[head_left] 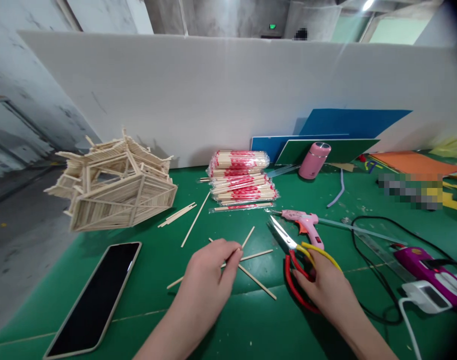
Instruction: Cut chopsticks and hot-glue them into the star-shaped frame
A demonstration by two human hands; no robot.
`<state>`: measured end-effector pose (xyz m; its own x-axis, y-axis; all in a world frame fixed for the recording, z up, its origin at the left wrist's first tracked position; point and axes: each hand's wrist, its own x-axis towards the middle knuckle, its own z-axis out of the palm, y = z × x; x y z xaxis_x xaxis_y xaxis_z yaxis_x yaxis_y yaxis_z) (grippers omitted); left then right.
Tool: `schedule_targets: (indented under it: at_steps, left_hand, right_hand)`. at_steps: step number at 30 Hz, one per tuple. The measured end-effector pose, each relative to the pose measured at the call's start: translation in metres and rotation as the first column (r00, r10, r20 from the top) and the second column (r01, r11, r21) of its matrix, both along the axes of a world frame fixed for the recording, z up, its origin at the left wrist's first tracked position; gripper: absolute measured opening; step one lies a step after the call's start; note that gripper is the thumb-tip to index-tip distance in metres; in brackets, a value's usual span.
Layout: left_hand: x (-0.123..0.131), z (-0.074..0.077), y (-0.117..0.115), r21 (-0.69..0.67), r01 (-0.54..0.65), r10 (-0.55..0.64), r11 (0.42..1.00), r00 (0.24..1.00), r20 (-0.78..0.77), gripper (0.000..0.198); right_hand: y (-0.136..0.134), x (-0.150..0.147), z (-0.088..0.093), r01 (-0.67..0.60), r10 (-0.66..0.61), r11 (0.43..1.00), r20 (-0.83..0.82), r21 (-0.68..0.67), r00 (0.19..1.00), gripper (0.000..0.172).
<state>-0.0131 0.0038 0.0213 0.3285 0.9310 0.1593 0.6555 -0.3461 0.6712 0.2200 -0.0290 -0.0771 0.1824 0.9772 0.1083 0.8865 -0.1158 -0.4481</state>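
Note:
My left hand (209,270) rests low on the green table (168,320), fingers pinched on a thin wooden stick (248,237) that crosses other loose sticks (256,281). My right hand (324,286) lies over the red and yellow handles of a pair of scissors (288,245), fingers closing on them; the blades point up-left. A pink glue gun (301,222) lies just beyond the scissors.
A model house of wooden sticks (118,182) stands at the left. A phone (95,297) lies face up in front of it. Wrapped chopstick bundles (241,180), a pink cup (314,160), coloured boards (348,125), a ruler (378,245), a purple device (429,270) and cables sit behind and right.

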Motion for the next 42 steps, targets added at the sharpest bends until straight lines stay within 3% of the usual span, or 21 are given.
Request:
schedule_targets:
  at_steps: [5, 7, 9, 11, 13, 16, 20, 24, 28, 32, 36, 42]
  left_hand:
    - [-0.007, -0.014, -0.003, -0.087, 0.017, -0.019, 0.996, 1.0, -0.022, 0.024]
    - [-0.003, -0.019, -0.007, -0.086, 0.046, -0.049, 0.995, 0.999, -0.023, 0.02]
    - [0.001, -0.021, -0.01, -0.078, 0.072, -0.075, 0.994, 0.997, -0.027, 0.02]
    - [0.003, -0.023, -0.013, -0.084, 0.083, -0.088, 0.993, 0.994, -0.059, 0.03]
    - [0.005, -0.024, -0.015, -0.09, 0.087, -0.097, 0.992, 0.989, -0.114, 0.04]
    - [0.004, -0.026, -0.017, -0.052, 0.105, -0.113, 0.993, 0.976, -0.187, 0.046]
    - [0.0, -0.026, -0.022, 0.07, 0.113, -0.088, 0.991, 0.952, -0.293, 0.045]
    - [-0.011, -0.027, -0.013, 0.222, 0.031, 0.088, 0.974, 0.86, -0.503, 0.033]
    - [-0.028, -0.041, 0.014, 0.123, -0.121, 0.172, 0.985, 0.756, -0.632, 0.027]
    - [-0.036, -0.062, 0.03, 0.127, -0.146, 0.194, 0.981, 0.748, -0.635, 0.02]
    - [-0.037, -0.078, 0.03, 0.179, -0.128, 0.211, 0.976, 0.772, -0.6, 0.02]
    - [-0.034, -0.076, 0.009, 0.362, -0.171, 0.33, 0.916, 0.833, -0.444, 0.015]
  right_hand:
    - [-0.005, 0.0, 0.008, -0.039, 0.033, 0.998, 0.119, 0.047, 0.992, 0.035]
    - [-0.008, -0.014, 0.02, -0.068, 0.062, 0.99, 0.045, 0.125, 0.997, 0.033]
    - [-0.01, -0.034, 0.034, -0.115, 0.148, 0.975, -0.168, 0.192, 0.975, 0.025]
    - [-0.01, -0.058, 0.045, -0.227, 0.277, 0.961, -0.463, 0.161, 0.842, 0.019]
    - [-0.009, -0.077, 0.051, -0.294, 0.312, 0.946, -0.636, 0.138, 0.706, 0.018]
    - [-0.005, -0.092, 0.051, -0.335, 0.299, 0.936, -0.746, 0.107, 0.596, 0.018]
    - [0.0, -0.093, 0.043, -0.312, 0.237, 0.947, -0.821, 0.076, 0.519, 0.021]
    - [0.004, -0.084, 0.036, -0.237, 0.182, 0.97, -0.816, 0.057, 0.549, 0.02]
    - [0.006, -0.073, 0.026, -0.167, 0.15, 0.984, -0.797, 0.062, 0.586, 0.018]
    - [0.005, -0.068, 0.018, -0.145, 0.129, 0.988, -0.789, 0.051, 0.6, 0.019]
    - [0.003, -0.071, 0.016, -0.146, 0.113, 0.989, -0.789, 0.03, 0.604, 0.021]
    - [0.006, -0.077, 0.017, -0.161, 0.097, 0.987, -0.799, 0.0, 0.594, 0.027]
